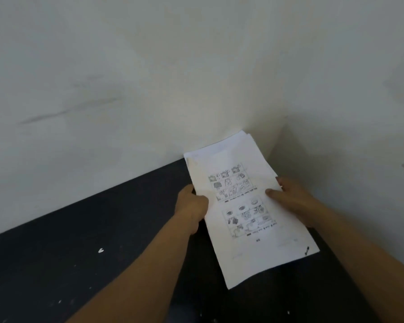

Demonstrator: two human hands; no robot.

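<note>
Both hands on the loose stack of white printed paper sheets (247,206), in the wall corner over the dark surface (79,241). Left hand (193,206) & right hand (289,199) pinch its edges. Sheets uneven, grip light; top pg could slide off.

The stack of papers (250,206) sits deep in the corner where the back wall (126,78) meets the side wall (348,101), and the right grip (292,197) takes up the narrow gap between papers and side wall. Left of the left grip (191,206) the dark table (91,224) lies open, bearing only a small white fleck (100,250).
</note>
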